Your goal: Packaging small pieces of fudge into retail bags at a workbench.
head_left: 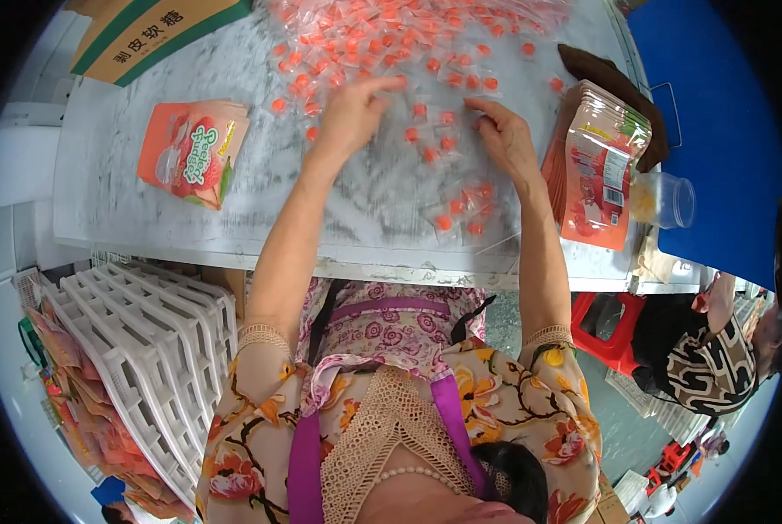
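Note:
Both my hands are over a pale, worn worktable, with small red candies in clear wrappers between them. My left hand has its index finger stretched to the right, at the near edge of a large candy pile. The other fingers curl in, and nothing shows in them. My right hand points its index finger leftward, thumb apart, beside a loose group of wrapped candies. It also appears to hold nothing. Closer to the table's front edge lies a separate cluster of wrapped candies.
A red pouch lies at left, below a brown and green carton. At right are a stack of red pouches, a clear plastic cup and a dark brown cloth-like thing. White plastic crates stand below left, a red stool below right.

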`<action>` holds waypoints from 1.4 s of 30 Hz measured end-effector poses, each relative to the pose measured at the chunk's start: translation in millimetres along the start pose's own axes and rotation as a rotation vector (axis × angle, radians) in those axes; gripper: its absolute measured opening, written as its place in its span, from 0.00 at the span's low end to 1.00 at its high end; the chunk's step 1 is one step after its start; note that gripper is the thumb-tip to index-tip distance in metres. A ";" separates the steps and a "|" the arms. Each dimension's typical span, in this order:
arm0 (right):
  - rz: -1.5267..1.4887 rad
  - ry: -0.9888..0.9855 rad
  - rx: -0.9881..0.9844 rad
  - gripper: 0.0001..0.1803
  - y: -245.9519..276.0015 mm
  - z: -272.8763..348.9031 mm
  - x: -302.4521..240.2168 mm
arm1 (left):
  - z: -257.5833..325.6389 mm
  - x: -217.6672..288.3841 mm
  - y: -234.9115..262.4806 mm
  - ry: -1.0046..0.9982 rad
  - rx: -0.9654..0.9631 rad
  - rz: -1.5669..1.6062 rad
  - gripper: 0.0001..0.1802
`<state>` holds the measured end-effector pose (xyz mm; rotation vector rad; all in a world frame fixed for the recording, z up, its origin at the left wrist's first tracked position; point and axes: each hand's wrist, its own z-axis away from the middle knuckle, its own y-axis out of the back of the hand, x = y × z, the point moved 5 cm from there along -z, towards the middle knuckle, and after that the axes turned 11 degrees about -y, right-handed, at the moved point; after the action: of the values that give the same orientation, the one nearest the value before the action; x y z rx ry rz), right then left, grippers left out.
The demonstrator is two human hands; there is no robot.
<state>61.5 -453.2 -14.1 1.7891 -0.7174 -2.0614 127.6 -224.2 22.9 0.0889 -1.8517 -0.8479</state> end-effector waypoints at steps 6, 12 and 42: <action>0.048 0.158 0.027 0.21 -9.6 -2.8 -4.7 | -30.2 -12.5 -17.9 -0.329 0.010 -0.354 0.18; 0.048 0.063 -0.049 0.23 5.6 20.9 -13.2 | -0.6 5.2 -27.9 -0.300 -0.130 -0.368 0.19; 0.202 -0.125 0.008 0.36 69.7 75.4 -12.8 | 11.0 18.6 -18.6 -0.136 -0.395 -0.271 0.40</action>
<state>-16.3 -491.3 42.3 1.5329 -0.9027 -2.0494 104.2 -240.5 24.4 0.0337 -1.7850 -1.4254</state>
